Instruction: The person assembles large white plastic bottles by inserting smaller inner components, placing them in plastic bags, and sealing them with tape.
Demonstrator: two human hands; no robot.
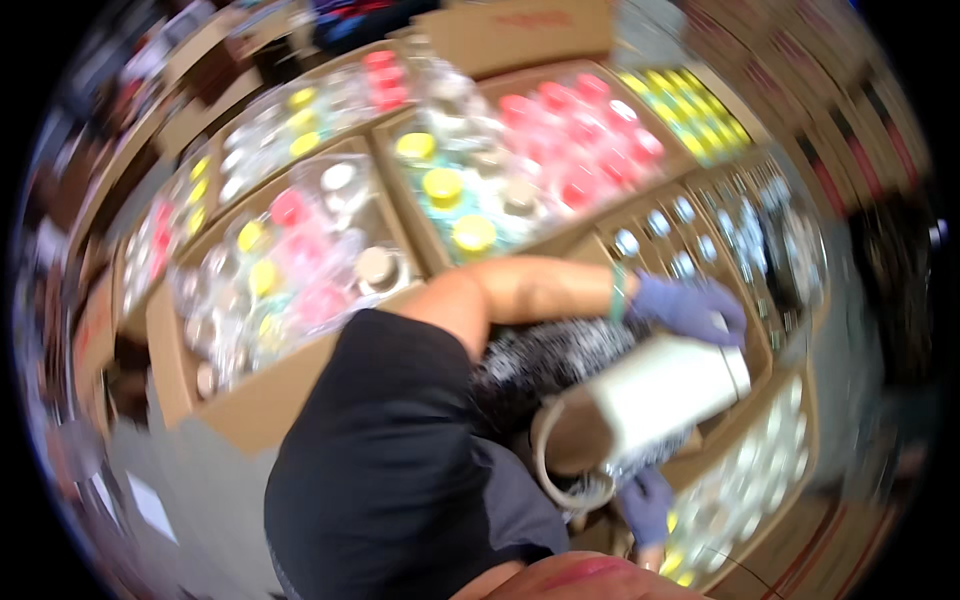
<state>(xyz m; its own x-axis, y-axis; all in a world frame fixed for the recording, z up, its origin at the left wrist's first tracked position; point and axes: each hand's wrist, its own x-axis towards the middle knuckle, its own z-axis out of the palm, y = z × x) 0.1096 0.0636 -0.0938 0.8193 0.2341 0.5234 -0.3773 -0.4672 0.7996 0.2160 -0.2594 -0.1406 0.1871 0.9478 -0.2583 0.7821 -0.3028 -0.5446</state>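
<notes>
My left hand [690, 307], in a purple glove with a green band at the wrist, reaches across from the left. Its fingers curl over the far end of a white hollow cylinder [670, 390], which lies tilted with its open, brownish end toward me. Lower down, my right hand [645, 505], also purple-gloved, is beside the cylinder's near underside; blur hides what its fingers do. Shiny clear wrapping [650, 455] shows under the cylinder, between the hands. Black plastic-wrapped material [550, 360] lies behind it, below my left forearm.
Open cartons surround me. One carton [420, 245] holds pink- and yellow-capped bottles [442, 187]; another [170, 350] holds mixed wrapped bottles. A divided carton [640, 222] with silvery tops stands at right, above a carton of pale bottles [745, 480]. Stacked boxes [830, 100] rise at far right.
</notes>
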